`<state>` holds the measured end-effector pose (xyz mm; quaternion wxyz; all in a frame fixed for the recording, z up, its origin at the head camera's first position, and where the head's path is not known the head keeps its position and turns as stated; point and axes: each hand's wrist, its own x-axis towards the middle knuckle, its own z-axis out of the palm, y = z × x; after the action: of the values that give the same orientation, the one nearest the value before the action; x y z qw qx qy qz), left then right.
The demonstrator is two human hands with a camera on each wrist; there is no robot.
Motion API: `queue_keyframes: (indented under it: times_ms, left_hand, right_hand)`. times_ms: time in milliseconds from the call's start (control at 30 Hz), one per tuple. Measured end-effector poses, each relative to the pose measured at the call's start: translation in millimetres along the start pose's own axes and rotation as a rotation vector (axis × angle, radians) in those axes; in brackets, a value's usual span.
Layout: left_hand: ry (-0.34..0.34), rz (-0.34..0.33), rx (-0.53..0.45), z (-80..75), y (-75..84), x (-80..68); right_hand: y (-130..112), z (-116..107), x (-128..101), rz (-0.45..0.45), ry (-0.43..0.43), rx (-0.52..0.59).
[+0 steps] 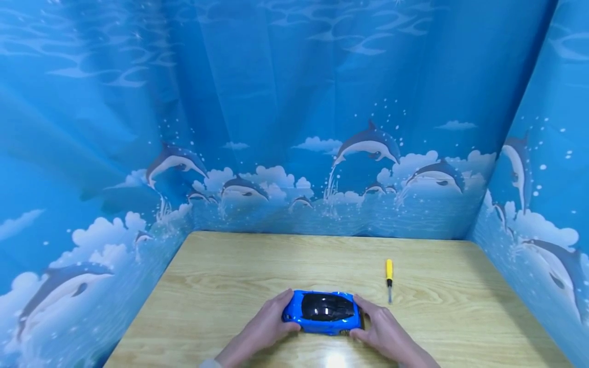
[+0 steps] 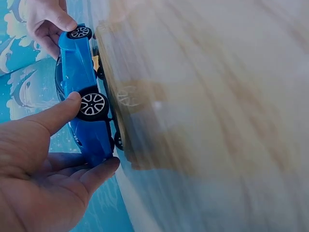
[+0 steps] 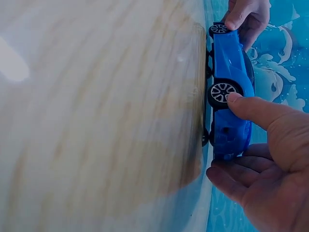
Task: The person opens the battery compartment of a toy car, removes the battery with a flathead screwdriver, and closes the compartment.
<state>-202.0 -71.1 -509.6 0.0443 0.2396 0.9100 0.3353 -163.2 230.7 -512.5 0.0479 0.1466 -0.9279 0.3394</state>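
Observation:
A blue toy car [image 1: 324, 327] with a black glossy roof and windows lies crosswise low over the near middle of the table. My left hand [image 1: 272, 318] grips its left end, thumb on the near side and fingers round the far side. At the other end my right hand [image 1: 384, 327] grips it the same way. In the left wrist view the left thumb presses by a silver-spoked wheel [image 2: 92, 104]. The right wrist view has the right thumb on another wheel [image 3: 222, 93]. Black wheels face down toward the tabletop.
Right of the car and farther back lies a screwdriver [image 1: 389, 273] with a yellow and black handle, its metal tip toward me. The light wood table [image 1: 239, 263] meets a blue dolphin-print curtain [image 1: 285, 102] at the back and sides.

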Motion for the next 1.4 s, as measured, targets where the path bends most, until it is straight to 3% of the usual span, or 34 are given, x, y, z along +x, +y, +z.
queue_keyframes:
  times_ms: [267,500,800,1200,1400]
  left_hand:
    - [0.04,-0.017,-0.063,-0.2,-2.8,5.3]
    - [0.036,-0.079,-0.109,-1.0,0.8,8.4]
    - [0.105,-0.016,-0.141,-10.2,7.7,11.7]
    - [0.169,-0.002,-0.192,-20.6,19.9,14.8]
    - [0.222,0.013,-0.217,-27.6,27.2,17.1]
  right_hand:
    - [-1.0,4.5,2.9,0.011,0.043,0.01]
    - [-3.6,0.5,2.8,0.13,0.034,0.04]
    - [-4.7,-8.9,5.1,0.147,0.085,0.164]
    - [-12.0,-17.0,9.5,0.137,0.185,0.239]
    - [-16.0,-20.9,12.6,0.136,0.201,0.369]
